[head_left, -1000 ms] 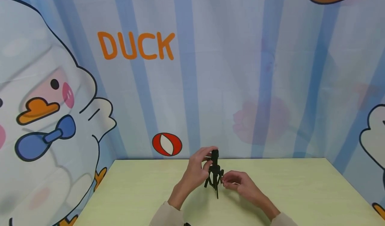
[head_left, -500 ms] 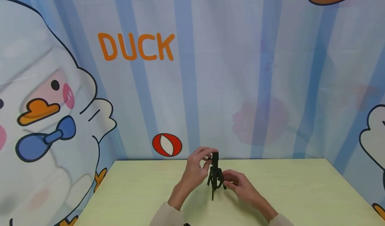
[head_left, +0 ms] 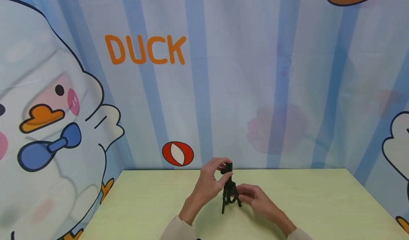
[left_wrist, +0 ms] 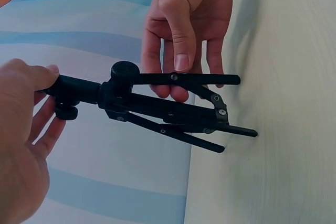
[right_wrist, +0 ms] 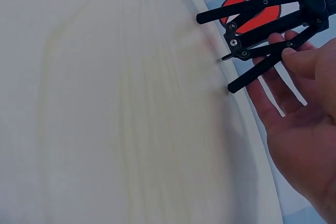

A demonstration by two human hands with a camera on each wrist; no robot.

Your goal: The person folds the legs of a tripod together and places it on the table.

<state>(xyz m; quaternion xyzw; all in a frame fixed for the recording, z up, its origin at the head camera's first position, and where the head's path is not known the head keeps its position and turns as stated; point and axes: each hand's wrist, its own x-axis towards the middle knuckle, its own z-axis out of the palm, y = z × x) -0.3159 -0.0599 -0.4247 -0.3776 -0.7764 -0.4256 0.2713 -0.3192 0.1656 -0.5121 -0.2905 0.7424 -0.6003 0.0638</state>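
A small black tripod stands on the table with its legs partly spread. My left hand grips its top end, fingers over the head and thumb against the near side. In the left wrist view, a round knob shows on the tripod just below those fingers. My right hand is low on the right side. Its thumb and fingers pinch one leg, as the right wrist view shows, where the hand lies beneath the tripod. The leg tips seem to be at the tabletop; exact contact is hard to tell.
The pale yellow table spreads out on both sides of the hands. Behind it hangs a striped blue and white curtain with printed ducks and a red ball. A sleeve cuff shows at the bottom.
The tripod has turned about its upright axis, so its legs point in other directions. The right hand has come onto a leg, and the left thumb has shifted on the top.
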